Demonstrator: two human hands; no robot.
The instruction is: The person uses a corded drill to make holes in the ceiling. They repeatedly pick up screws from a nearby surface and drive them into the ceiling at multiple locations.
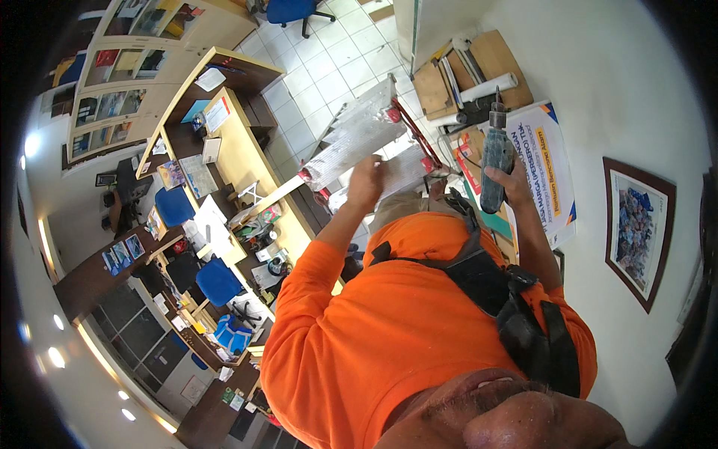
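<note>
My right hand (514,184) is wrapped round a worn blue-grey power drill (495,159), held out at my right side with its chuck and bit pointing away from me. My left hand (366,182) is in front of my body with its fingers curled in. Whatever it may hold is hidden. Just beyond and below that hand is a silver metal stepladder (351,155) with wide treads and red end caps. I cannot tell whether the left hand touches it.
A white wall with a framed picture (638,228) rises at my right. Against it lean a printed board (542,165), cardboard (499,66) and rolled sheets. To the left runs a wooden counter (273,179), with desks and blue chairs (218,282) beyond. White floor tiles (325,63) lie ahead.
</note>
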